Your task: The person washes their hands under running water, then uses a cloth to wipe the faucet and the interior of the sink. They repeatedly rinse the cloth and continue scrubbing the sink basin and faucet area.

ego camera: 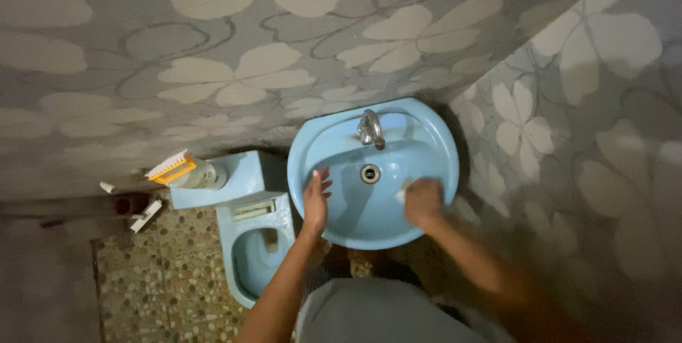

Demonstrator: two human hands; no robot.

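A light blue wash basin (323, 145) hangs on the tiled wall, with a metal tap (370, 128) at its back and a drain (370, 173) in the middle. My left hand (316, 197) rests flat on the basin's left rim, fingers spread, holding nothing. Inside the bowl on the right, my right hand (423, 201) is blurred and closed on a small white pad or cloth (401, 192), pressed against the basin's inner wall.
A light blue toilet (250, 254) stands left of the basin. On its cistern (241, 176) lie a yellow-backed scrub brush (170, 166) and a pale bottle (202, 175). Floral grey tiles cover the walls; the floor (163, 279) is pebble-patterned.
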